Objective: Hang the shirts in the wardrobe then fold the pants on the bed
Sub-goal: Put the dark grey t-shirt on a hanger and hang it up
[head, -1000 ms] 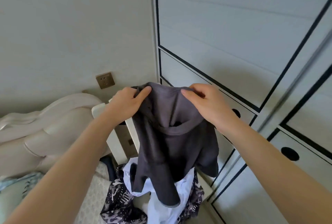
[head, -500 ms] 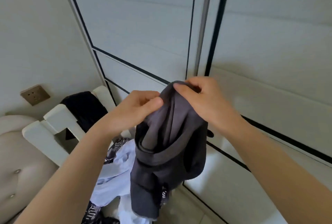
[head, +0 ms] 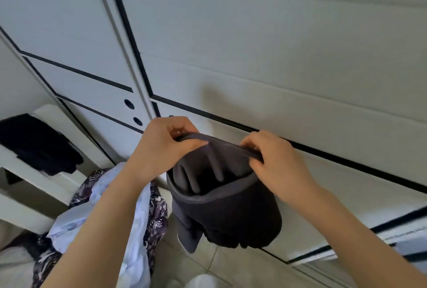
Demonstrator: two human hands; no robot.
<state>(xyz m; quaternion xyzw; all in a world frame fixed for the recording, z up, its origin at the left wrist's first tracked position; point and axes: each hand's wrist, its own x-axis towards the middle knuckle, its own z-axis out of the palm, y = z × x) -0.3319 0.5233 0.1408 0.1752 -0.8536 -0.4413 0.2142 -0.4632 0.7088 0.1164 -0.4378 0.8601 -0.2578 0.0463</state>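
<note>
Both hands, left hand (head: 161, 146) and right hand (head: 275, 165), are pinching a dark grey shirt (head: 221, 195) before white wardrobe doors (head: 277, 56), above a tiled floor (head: 208, 262).

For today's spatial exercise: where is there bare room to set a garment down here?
Bare tiled floor between the clothes pile and the wardrobe doors, beneath the held grey garment. Crowded left: black garment draped on white frame.

Head view, down, close to wardrobe (head: 277, 68)

Both hands, left hand (head: 161, 146) and right hand (head: 275, 162), pinch a grey shirt (head: 221, 195) (wardrobe (head: 277, 56) behind).
</note>
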